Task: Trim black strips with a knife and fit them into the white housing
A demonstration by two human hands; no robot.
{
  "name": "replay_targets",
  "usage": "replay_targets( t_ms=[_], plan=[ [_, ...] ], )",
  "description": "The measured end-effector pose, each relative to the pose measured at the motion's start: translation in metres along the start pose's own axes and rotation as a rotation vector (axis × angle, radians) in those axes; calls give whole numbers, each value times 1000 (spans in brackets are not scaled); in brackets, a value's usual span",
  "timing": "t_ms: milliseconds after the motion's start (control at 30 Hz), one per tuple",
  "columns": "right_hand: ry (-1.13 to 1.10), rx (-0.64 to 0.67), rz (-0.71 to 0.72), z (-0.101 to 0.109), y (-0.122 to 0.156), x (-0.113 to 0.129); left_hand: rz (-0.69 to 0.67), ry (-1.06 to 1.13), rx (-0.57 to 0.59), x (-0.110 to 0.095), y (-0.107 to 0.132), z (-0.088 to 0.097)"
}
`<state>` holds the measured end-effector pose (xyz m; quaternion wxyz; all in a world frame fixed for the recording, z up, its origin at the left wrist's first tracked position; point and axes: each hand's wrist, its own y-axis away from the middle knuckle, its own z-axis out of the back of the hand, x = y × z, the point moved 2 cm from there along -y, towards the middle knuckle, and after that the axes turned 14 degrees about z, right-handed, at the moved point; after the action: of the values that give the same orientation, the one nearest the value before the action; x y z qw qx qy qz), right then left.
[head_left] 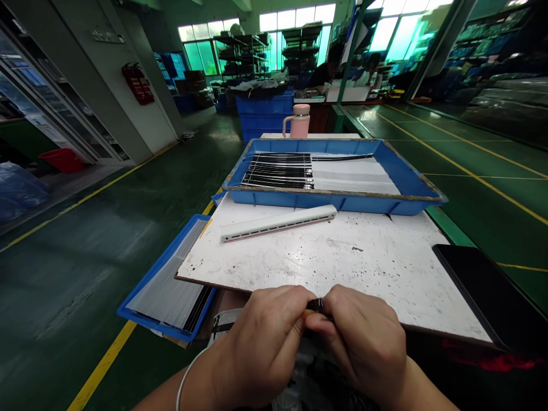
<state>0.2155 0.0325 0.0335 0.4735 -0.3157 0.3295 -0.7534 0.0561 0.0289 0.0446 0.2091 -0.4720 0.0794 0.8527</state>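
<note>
Close to the table's front edge, my left hand and my right hand meet, fingers pinched together. Between them shows a small shiny black piece, gripped from both sides; the fingers hide the rest of it. On the table beyond lies a long white bar with a row of dark slots along its side. Behind the bar stands a blue tray, where black strips lie side by side on white sheeting. One black strip lies apart at the tray's back.
A black phone-like slab rests at the white table's right edge. A pink mug stands behind the tray. Lower left is another blue tray with sheeting and black strips. Stacked blue crates and people are farther back.
</note>
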Motion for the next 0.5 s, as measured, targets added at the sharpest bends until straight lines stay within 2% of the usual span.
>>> replay_targets(
  t_ms=[167, 333, 500],
  plan=[
    [-60, -16, 21, 2, -1, 0, 20, 107, -7, 0, 0, 1],
    [-96, -39, -8, 5, -3, 2, 80, 228, 38, 2, 1, 1],
    [-112, -50, -19, 5, 1, 5, 85, 372, 82, 3, 0, 3]
  ],
)
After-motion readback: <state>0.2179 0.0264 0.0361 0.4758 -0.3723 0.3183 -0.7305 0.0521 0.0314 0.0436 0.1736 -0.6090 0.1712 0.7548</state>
